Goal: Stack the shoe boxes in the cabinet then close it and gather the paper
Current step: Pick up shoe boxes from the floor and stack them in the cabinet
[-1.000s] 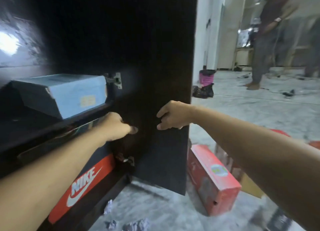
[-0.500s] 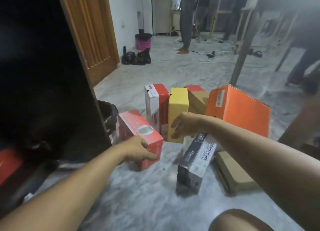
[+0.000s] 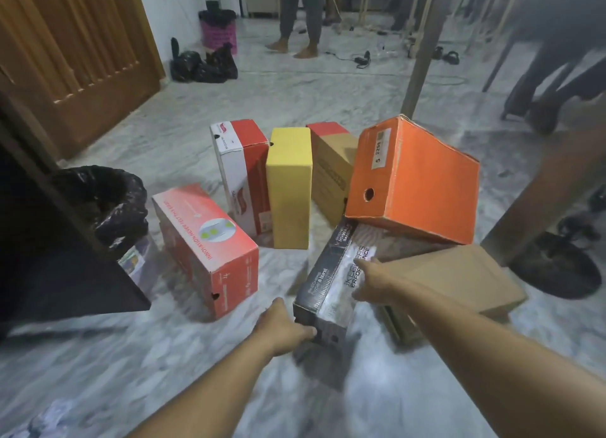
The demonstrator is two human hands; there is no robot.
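Hands [image 3: 285, 329] moved onto black box [image 3: 331, 273] (floor)

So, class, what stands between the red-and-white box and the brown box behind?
In the head view, the upright yellow box stands between the red-and-white box and the brown box.

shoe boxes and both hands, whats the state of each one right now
black shoe box: tilted, far end under the orange box
orange cardboard shoe box: tilted, atop the black one
yellow cardboard box: upright on end
red box with green dots: lying flat
left hand: grips black box's near end
right hand: resting on its top
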